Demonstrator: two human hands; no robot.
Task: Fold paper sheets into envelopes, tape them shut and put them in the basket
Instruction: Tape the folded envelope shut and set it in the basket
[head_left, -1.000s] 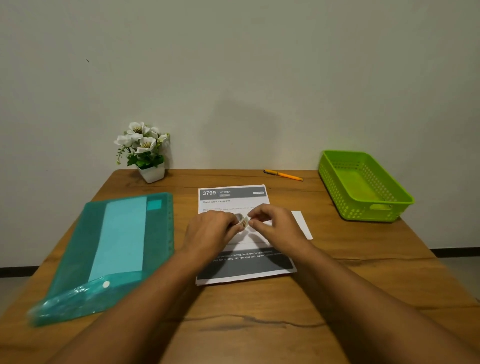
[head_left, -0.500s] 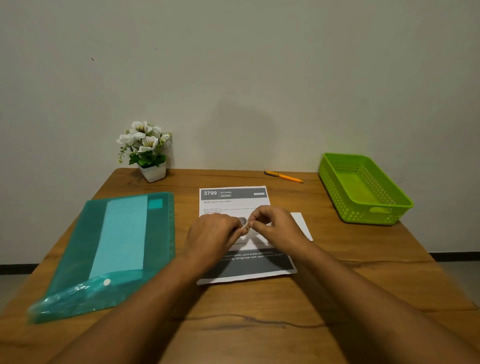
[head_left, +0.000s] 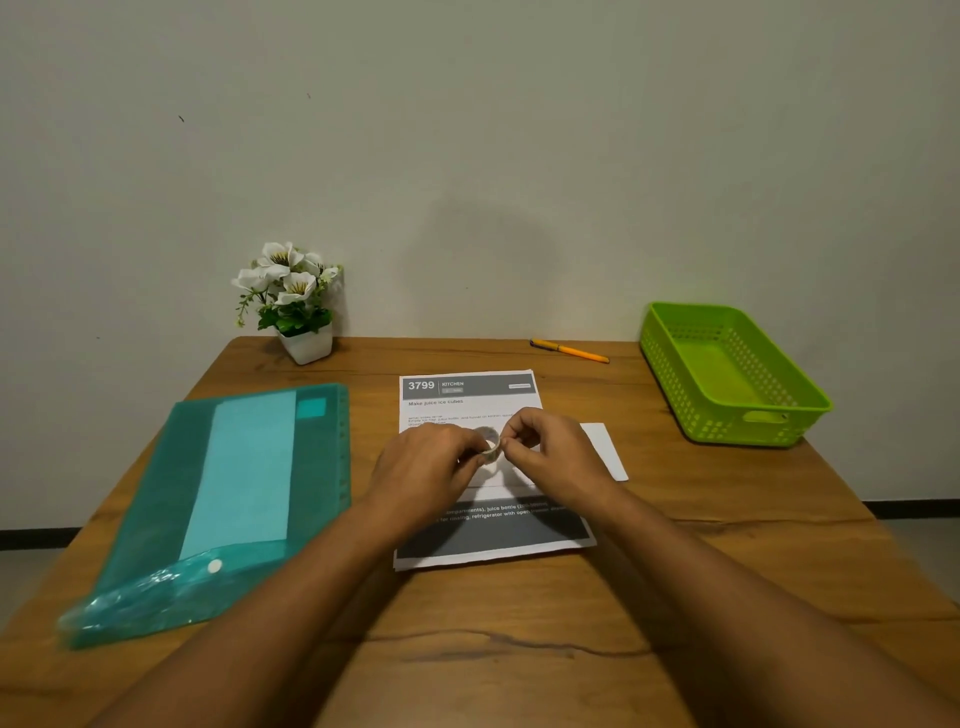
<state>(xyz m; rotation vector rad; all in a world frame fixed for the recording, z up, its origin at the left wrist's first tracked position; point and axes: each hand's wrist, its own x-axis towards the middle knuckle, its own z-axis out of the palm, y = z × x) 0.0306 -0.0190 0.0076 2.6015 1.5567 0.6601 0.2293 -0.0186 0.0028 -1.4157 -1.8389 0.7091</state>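
- Wooden counter (head_left: 519, 649) is carrying the printed sheet (head_left: 467, 397), a folded paper (head_left: 605, 452) lying at its right edge.
- My left hand (head_left: 426, 467) is holding the tape roll (head_left: 489, 448) over the sheet, grip curled.
- My right hand (head_left: 553, 457) is pinching the roll's rim (tape end too small to tell).
- Basket (head_left: 670, 376) is sitting far right.

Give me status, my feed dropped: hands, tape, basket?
Left hand holds tape, right hand pinches its edge. White paper lies under both hands. Basket empty, nothing blocks it.
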